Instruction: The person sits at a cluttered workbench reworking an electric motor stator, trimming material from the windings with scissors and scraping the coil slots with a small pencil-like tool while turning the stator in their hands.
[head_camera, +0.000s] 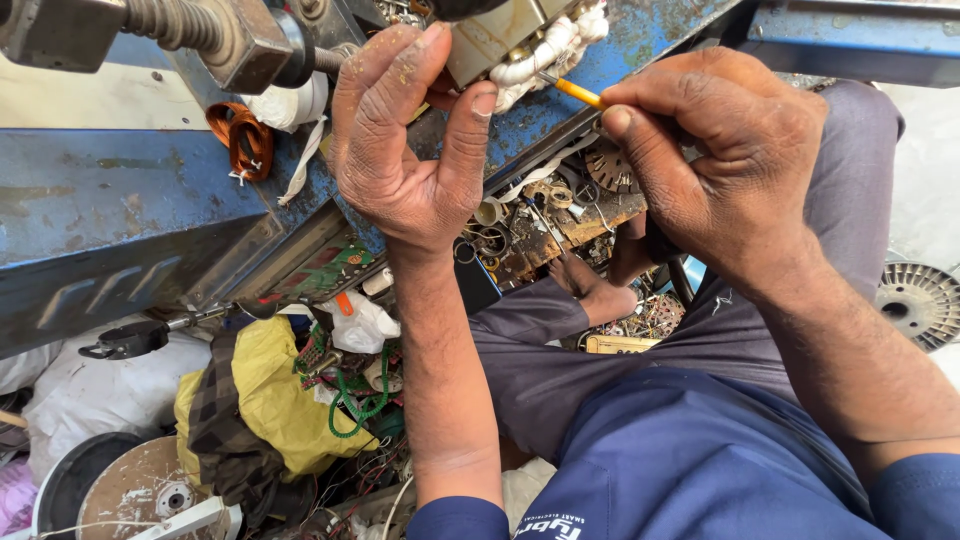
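Blue-painted steel, chipped and rusty, made up the heavy workbench (110, 215) that filled the upper left, its worn front edge slanting up toward the top right corner. A threaded grey vise screw (175, 22) sat at the top left corner of that bench, and an orange coil of strap (240, 135) and a roll of white tape (295, 100) lay on its top near the front edge.

Below the bench edge sat a shallow rusty tray (590, 225) holding loose metal rings, washers, a small toothed wheel and bits of wire. Further down on the floor lay a heap of scrap: a yellow cloth bag (275, 400), white sacks (100, 395), a green cord (355, 405) and a round wooden spool end (140, 490) at the lower left. At the right edge a grey finned metal disc (920, 300) rested on the ground.

The person sat with knees drawn up in grey trousers (560, 350) and wore a dark blue shirt (680, 460).

The left hand (410, 140) was raised against the bench edge, fingers curled around and steadying a beige metal motor part (495, 35) whose white-sleeved windings (555, 45) bulged out at its side. The right hand (720, 160) was pinched tightly on a thin yellow-handled tool (578, 92), its fine tip touching the white windings just beside the left index finger. Both hands were dusty with grime.
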